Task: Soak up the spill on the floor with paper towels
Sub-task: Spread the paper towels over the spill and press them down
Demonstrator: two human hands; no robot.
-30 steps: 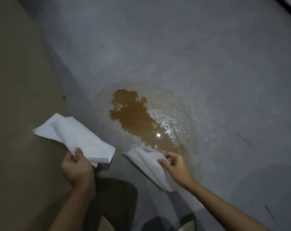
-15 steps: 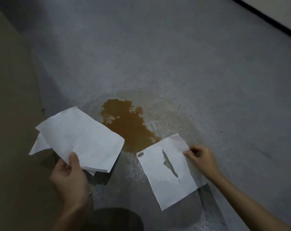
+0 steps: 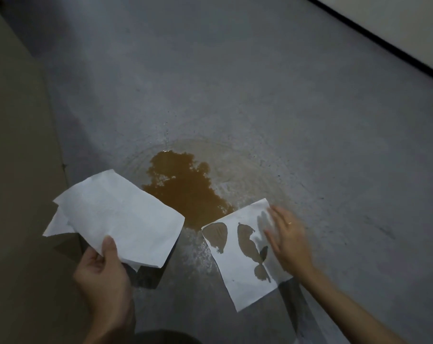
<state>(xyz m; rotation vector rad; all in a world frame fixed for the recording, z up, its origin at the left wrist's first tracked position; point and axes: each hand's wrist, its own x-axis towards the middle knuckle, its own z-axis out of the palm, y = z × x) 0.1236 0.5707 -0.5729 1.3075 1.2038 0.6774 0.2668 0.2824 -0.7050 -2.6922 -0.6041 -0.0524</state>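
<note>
The brown spill (image 3: 185,189) lies on the floor (image 3: 235,95) up-left of the flat-fingered right hand (image 3: 288,240) on the laid towel (image 3: 245,281), just right of the towel stack (image 3: 118,217) pinched by the left hand (image 3: 104,281)

Tan panel (image 3: 14,170) at left; pale wall (image 3: 396,23), black skirting (image 3: 374,39) beyond.

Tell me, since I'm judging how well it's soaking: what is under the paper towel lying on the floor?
Brown wet patches show through the flat paper towel, so liquid from the spill lies beneath. How much sits under it stays hidden.
</note>
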